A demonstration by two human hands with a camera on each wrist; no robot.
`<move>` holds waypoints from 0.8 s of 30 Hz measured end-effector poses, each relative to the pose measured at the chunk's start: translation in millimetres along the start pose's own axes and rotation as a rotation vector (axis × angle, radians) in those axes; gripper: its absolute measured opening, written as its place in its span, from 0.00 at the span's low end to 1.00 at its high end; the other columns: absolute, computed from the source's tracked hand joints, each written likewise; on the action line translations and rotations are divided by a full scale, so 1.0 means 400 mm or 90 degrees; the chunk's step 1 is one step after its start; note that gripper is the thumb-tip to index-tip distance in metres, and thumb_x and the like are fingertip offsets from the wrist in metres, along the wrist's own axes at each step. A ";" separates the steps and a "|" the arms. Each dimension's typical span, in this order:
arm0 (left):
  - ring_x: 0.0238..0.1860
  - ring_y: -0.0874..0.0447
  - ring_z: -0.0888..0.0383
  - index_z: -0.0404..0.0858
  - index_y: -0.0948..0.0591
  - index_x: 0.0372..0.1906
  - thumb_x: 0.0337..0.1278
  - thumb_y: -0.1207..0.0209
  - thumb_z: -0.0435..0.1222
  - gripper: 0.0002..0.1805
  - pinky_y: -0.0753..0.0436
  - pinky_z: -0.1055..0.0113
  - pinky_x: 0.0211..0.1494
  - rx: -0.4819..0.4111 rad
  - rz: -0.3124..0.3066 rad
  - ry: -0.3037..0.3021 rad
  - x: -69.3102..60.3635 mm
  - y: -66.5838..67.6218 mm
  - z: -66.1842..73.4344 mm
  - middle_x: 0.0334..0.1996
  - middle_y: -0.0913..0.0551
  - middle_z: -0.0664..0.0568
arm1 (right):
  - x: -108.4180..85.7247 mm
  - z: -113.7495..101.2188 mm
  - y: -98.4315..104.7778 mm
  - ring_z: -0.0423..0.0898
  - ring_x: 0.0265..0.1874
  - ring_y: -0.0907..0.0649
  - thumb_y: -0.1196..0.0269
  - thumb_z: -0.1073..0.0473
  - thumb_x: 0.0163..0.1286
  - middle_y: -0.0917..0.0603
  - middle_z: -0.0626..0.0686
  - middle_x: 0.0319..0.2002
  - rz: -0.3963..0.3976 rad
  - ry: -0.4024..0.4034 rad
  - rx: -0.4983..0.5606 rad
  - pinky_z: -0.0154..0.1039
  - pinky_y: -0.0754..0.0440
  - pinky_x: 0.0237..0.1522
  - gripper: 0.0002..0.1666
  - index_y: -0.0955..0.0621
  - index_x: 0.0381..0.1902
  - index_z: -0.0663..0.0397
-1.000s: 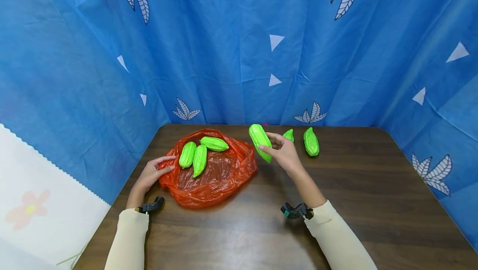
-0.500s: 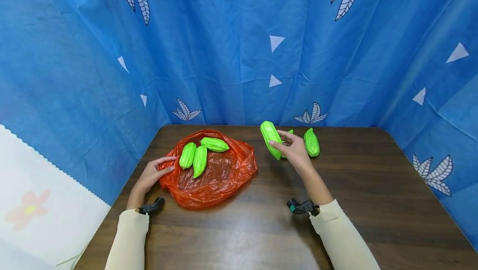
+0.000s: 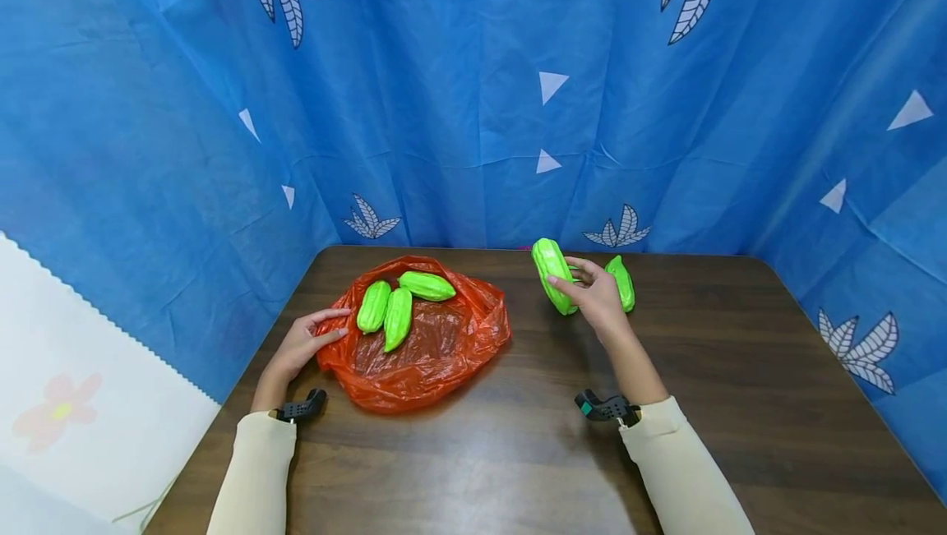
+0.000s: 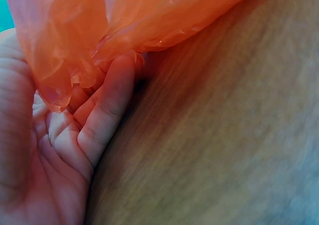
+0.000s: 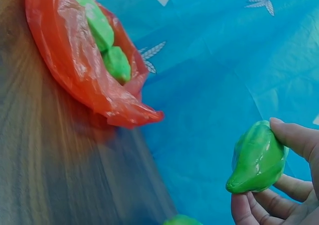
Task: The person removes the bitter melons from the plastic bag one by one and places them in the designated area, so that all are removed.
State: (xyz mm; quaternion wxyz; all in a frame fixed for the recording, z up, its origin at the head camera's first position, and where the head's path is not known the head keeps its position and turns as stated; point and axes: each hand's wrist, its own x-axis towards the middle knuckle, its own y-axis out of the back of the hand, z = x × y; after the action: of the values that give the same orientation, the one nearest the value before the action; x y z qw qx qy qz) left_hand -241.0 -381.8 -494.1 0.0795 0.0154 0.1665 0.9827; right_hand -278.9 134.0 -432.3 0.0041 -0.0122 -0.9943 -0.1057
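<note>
My right hand (image 3: 598, 298) holds a bright green ridged gourd (image 3: 551, 272) between thumb and fingers, raised over the table's far side. The right wrist view shows the gourd's pointed end (image 5: 254, 160). My left hand (image 3: 299, 344) grips the left rim of a red plastic bag (image 3: 436, 383); in the left wrist view the thin bag (image 4: 65, 31) lies between thumb and fingers. Inside the wide-mouthed bag are three similar gourds: one on the left (image 3: 373, 306), one beside it (image 3: 397, 319) and one behind (image 3: 427, 286). Another gourd (image 3: 621, 282) lies right of my right hand, partly hidden by it.
The dark wooden table (image 3: 459, 469) carries everything. A blue curtain (image 3: 481, 108) with leaf prints hangs along its back and sides. A green gourd tip (image 5: 182, 220) shows at the bottom of the right wrist view.
My right hand has moved right with its gourd, away from the bag, and now covers much of the gourds lying behind it. The left hand and the bag have stayed in place.
</note>
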 end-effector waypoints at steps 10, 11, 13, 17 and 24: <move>0.39 0.12 0.62 0.28 0.27 0.69 0.69 0.38 0.34 0.27 0.13 0.67 0.42 -0.004 0.004 0.010 -0.002 -0.003 0.008 0.65 0.28 0.27 | 0.006 0.004 0.046 0.48 0.51 0.19 0.27 0.44 0.65 0.21 0.61 0.60 0.037 0.004 0.011 0.30 0.18 0.38 0.41 0.26 0.71 0.55; 0.40 0.12 0.62 0.28 0.27 0.69 0.70 0.38 0.34 0.27 0.14 0.67 0.43 -0.004 0.002 0.009 -0.002 -0.003 0.009 0.65 0.29 0.26 | 0.007 0.004 0.050 0.48 0.50 0.19 0.27 0.44 0.64 0.21 0.61 0.60 0.040 0.005 0.012 0.30 0.18 0.38 0.41 0.26 0.71 0.55; 0.39 0.12 0.62 0.28 0.27 0.69 0.69 0.38 0.34 0.27 0.14 0.67 0.43 -0.005 0.000 0.008 -0.002 -0.004 0.011 0.65 0.29 0.26 | 0.009 0.006 0.061 0.47 0.50 0.20 0.27 0.44 0.64 0.21 0.60 0.59 0.050 0.003 0.008 0.29 0.18 0.38 0.41 0.25 0.70 0.54; 0.40 0.12 0.62 0.28 0.27 0.69 0.69 0.38 0.34 0.27 0.14 0.67 0.43 -0.007 -0.003 0.012 0.000 -0.003 0.010 0.65 0.29 0.26 | 0.014 0.011 0.085 0.46 0.49 0.21 0.27 0.42 0.64 0.20 0.58 0.60 0.078 -0.007 -0.003 0.30 0.18 0.37 0.41 0.25 0.71 0.52; 0.40 0.12 0.61 0.29 0.27 0.69 0.69 0.38 0.34 0.27 0.13 0.66 0.43 0.005 -0.001 0.013 -0.002 -0.001 0.006 0.65 0.28 0.26 | 0.017 0.018 0.115 0.46 0.50 0.21 0.29 0.41 0.65 0.22 0.59 0.62 0.102 -0.025 0.003 0.31 0.18 0.38 0.43 0.26 0.72 0.52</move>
State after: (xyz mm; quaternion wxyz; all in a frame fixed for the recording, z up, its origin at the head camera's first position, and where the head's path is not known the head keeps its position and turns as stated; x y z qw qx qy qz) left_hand -240.0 -380.7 -491.8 0.0788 0.0053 0.1710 0.9821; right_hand -284.5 180.5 -429.7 -0.0069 -0.0937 -0.9903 -0.1027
